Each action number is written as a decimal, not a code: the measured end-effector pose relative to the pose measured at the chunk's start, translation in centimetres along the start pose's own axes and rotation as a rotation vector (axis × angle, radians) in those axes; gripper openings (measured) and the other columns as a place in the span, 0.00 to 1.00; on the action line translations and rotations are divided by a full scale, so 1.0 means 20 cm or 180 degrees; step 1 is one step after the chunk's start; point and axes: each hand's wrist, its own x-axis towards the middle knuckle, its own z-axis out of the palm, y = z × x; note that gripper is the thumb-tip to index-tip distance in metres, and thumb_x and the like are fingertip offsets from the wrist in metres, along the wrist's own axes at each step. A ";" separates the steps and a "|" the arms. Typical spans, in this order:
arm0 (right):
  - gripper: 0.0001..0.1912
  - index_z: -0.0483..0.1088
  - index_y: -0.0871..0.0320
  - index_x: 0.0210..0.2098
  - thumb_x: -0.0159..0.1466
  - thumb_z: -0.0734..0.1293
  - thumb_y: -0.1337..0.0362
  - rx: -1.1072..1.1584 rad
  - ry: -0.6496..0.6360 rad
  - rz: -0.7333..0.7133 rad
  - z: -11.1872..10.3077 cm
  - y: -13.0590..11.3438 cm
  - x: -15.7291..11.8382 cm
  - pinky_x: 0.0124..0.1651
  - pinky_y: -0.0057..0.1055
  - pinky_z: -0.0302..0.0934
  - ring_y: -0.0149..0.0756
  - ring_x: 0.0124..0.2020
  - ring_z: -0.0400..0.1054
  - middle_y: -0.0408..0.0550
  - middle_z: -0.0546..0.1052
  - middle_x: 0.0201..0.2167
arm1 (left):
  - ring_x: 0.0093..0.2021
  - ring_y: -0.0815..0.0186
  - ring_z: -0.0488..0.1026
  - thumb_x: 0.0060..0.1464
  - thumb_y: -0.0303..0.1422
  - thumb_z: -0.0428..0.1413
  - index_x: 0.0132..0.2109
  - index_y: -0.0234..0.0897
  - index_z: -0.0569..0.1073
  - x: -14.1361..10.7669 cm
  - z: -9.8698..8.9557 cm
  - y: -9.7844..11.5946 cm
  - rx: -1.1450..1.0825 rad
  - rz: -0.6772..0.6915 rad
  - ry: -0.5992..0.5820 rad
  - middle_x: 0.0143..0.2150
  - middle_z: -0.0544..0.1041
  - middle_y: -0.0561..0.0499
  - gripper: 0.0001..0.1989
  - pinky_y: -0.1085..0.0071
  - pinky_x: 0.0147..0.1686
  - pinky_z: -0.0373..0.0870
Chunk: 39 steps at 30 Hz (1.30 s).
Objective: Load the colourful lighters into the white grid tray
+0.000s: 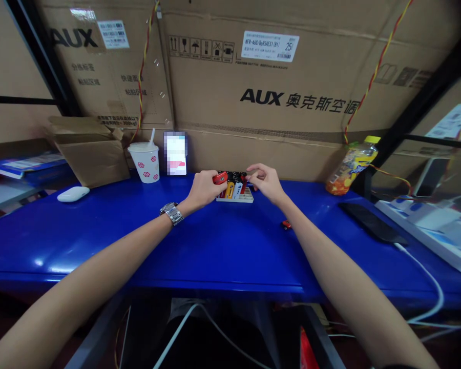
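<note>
My left hand point(207, 185), with a metal watch at the wrist, is closed on a small red lighter point(220, 178) and rests at the left end of a cream tray point(236, 200). Several lighters in red, yellow and white stand in the tray, such as a yellow lighter point(229, 190) and a white lighter point(237, 190); their tops look black. Over the tray's right end, my right hand point(267, 183) has its fingers bent in a pinch; whatever they hold is too small to make out. A small red and black object point(286, 224) lies on the table beside my right forearm.
On the blue table point(215, 246) stand a paper cup point(145, 163) with a straw, a lit phone point(175, 154) and a drink bottle point(351, 166). A white case point(73, 194) lies left, a black phone point(372, 223) with a cable right. Large cardboard boxes point(311, 128) form the back.
</note>
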 end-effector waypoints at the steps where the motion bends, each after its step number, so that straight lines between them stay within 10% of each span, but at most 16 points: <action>1: 0.13 0.68 0.58 0.33 0.52 0.68 0.57 0.0051 0.0054 -0.0029 0.00 -0.03 0.00 0.24 0.29 0.55 0.28 0.16 0.57 0.37 0.65 0.14 | 0.21 0.71 0.55 0.44 0.32 0.57 0.20 0.38 0.60 0.00 0.00 0.00 -0.0003 -0.0018 -0.0051 0.17 0.62 0.56 0.13 0.70 0.23 0.51; 13: 0.19 0.69 0.60 0.26 0.53 0.70 0.49 0.0195 -0.1060 0.0018 0.09 -0.26 -0.07 0.18 0.26 0.52 0.25 0.13 0.59 0.40 0.69 0.15 | 0.23 0.70 0.61 0.47 0.32 0.56 0.28 0.39 0.62 -0.05 0.02 0.07 0.0051 0.0360 -0.0434 0.24 0.70 0.52 0.08 0.71 0.25 0.55; 22: 0.15 0.67 0.60 0.23 0.49 0.72 0.55 0.0547 -0.0364 0.0409 -0.16 -0.02 0.00 0.16 0.27 0.43 0.24 0.11 0.52 0.37 0.63 0.10 | 0.25 0.67 0.70 0.48 0.30 0.53 0.40 0.37 0.62 -0.06 0.05 0.02 -0.0226 0.0367 -0.0707 0.25 0.74 0.53 0.11 0.71 0.27 0.60; 30: 0.17 0.71 0.61 0.30 0.51 0.72 0.54 -0.0482 -0.0776 0.0133 -0.11 0.03 0.00 0.21 0.28 0.54 0.28 0.17 0.61 0.42 0.69 0.18 | 0.24 0.69 0.69 0.49 0.28 0.52 0.39 0.37 0.63 -0.05 0.05 0.00 -0.0088 0.0488 -0.0790 0.25 0.72 0.54 0.08 0.71 0.27 0.60; 39: 0.14 0.64 0.58 0.39 0.52 0.64 0.68 -0.0262 -0.0367 0.0202 -0.13 0.07 0.03 0.23 0.29 0.60 0.34 0.22 0.70 0.48 0.78 0.30 | 0.43 0.59 0.71 0.58 0.31 0.49 0.44 0.31 0.69 -0.17 0.10 0.11 0.0389 0.1741 -0.1106 0.42 0.74 0.40 0.10 0.62 0.45 0.68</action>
